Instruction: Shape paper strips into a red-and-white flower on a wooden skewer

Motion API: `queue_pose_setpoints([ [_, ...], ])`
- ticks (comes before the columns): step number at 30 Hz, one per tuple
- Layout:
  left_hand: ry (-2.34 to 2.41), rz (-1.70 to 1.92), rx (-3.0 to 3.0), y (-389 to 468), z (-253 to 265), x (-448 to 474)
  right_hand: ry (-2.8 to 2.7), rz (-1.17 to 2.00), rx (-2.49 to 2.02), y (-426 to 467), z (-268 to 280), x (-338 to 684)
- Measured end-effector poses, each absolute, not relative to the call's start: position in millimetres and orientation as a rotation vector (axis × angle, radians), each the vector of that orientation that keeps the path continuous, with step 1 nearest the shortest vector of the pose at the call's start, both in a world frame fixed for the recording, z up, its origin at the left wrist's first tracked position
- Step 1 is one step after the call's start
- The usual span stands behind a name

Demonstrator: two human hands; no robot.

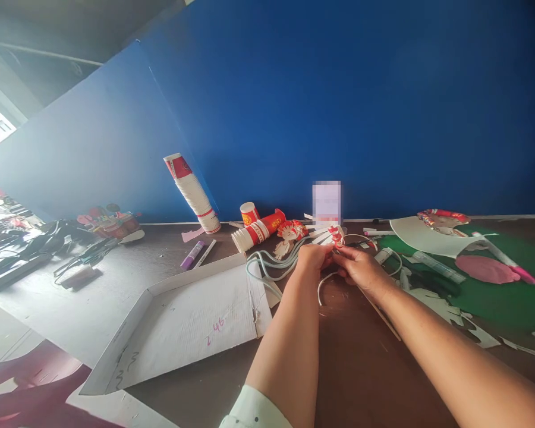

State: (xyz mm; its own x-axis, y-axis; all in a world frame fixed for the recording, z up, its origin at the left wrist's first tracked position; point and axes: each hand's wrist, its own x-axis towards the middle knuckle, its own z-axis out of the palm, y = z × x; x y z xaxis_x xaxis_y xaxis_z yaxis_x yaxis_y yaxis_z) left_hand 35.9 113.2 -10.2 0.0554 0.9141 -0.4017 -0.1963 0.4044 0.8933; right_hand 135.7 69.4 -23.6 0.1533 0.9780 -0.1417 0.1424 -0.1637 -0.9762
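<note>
A red-and-white cut paper cup (337, 235), with strips fanning out, is between my two hands above the dark table. My left hand (312, 258) is closed around its left side, and the fingertips are partly hidden behind the wrist. My right hand (359, 268) pinches it from the right with thumb and fingers bent. Just left of the hands is another cut cup (293, 233) with its strips spread. Pale cables (271, 263) run past my left wrist, and a thin white cord end curls below the hands.
A white cardboard tray (191, 309) occupies the left front. Behind it are a purple glue stick (192, 255), lying paper cups (258, 230) and a tall leaning cup stack (194, 193) by the blue partition (339, 107). Paper scraps, markers and a pink oval (485, 269) lie on green sheeting at right.
</note>
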Motion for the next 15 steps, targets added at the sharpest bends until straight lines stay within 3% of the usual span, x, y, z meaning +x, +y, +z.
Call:
queue_pose_setpoints([
  [15,1.14,0.904,0.701,112.0,-2.9,29.8,-0.762,1.423,-1.179,71.6,-19.8,138.8],
])
